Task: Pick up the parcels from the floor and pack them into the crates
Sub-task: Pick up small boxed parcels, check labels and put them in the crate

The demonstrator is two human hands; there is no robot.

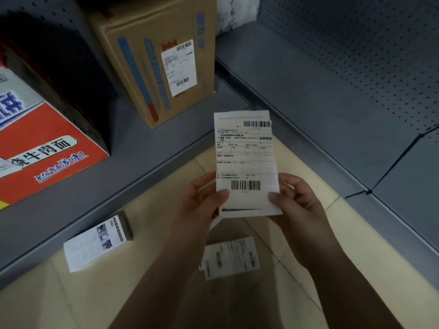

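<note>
As left hand point(199, 205), right hand point(297, 203) pinch it, parcel point(247, 157) between.

Dim, flat light throughout. A deep black shadow fills the far left, behind the red carton point(59, 125). The white parcel point(247, 162) is the brightest thing; its fine print is smeared. Nearer, the white box point(95, 243) on the floor point(47, 305) is soft and out of focus. Shelf point(308, 103) edges bow towards the frame's rim.
</note>
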